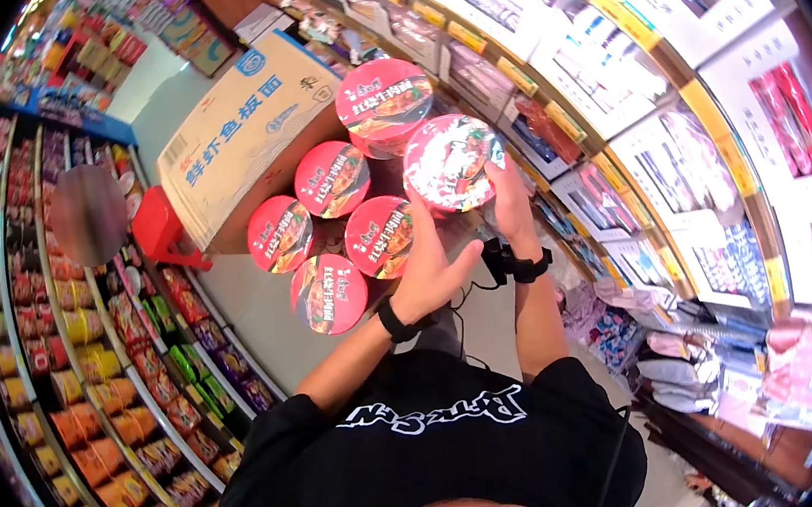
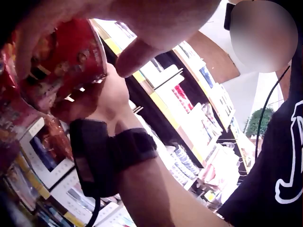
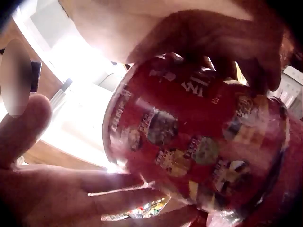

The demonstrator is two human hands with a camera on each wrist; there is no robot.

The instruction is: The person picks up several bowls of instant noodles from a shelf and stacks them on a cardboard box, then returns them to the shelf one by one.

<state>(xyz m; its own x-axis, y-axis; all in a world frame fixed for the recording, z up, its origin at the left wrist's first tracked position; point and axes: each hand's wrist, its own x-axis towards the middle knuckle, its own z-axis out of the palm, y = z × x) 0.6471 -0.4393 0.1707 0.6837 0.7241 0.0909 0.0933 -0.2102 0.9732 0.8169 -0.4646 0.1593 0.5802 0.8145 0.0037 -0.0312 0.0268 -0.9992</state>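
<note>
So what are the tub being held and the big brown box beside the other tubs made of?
The tub looks like coated paper or plastic, glossy and printed; glare whitens its lid, and crinkly highlights suggest clear wrap. The box seems to be cardboard: plain tan, fairly matt, with blue print.

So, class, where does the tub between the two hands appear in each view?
Head: the tub is just above and right of centre.
Left wrist: upper left, partly hidden by a hand.
Right wrist: large, from the centre towards the right.
Shared landmark: the right hand, touching the tub in all three.
</note>
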